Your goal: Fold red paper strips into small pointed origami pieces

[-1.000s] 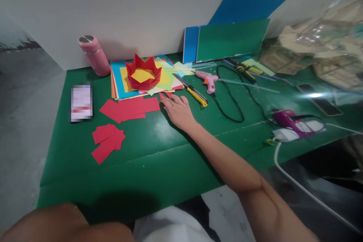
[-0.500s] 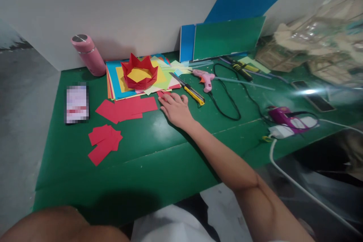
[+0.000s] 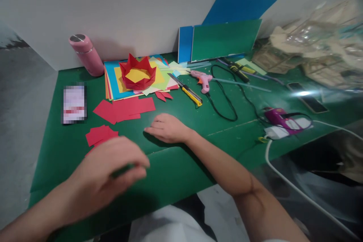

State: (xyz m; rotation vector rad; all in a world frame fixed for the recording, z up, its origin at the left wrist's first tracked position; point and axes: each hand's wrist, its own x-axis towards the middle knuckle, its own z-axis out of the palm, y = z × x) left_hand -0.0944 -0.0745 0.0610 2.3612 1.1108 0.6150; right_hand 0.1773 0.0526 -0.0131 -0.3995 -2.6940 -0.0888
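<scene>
My right hand (image 3: 168, 128) lies palm down on the green mat (image 3: 181, 170), fingers curled and pointing left; nothing shows in it. Just beyond it lie red paper rectangles (image 3: 124, 107) and two small red scraps (image 3: 163, 95). My left hand (image 3: 110, 172) hovers blurred above the mat's near left, fingers and thumb apart with nothing visible between them. It partly covers a pile of small red paper pieces (image 3: 98, 134). A folded red paper crown (image 3: 138, 73) sits on a stack of coloured paper (image 3: 112, 83) at the back.
A yellow utility knife (image 3: 188, 91), pink glue gun (image 3: 201, 78) and looped black cable (image 3: 224, 100) lie right of the paper. A purple glue gun (image 3: 279, 116) rests on a white power strip (image 3: 283, 131). At left are a phone (image 3: 74, 104) and pink bottle (image 3: 85, 55). Boards (image 3: 224, 39) lean against the wall.
My right hand has pulled back from the red scraps near the stack toward me and to the left. My left hand has risen into view over the small red pieces.
</scene>
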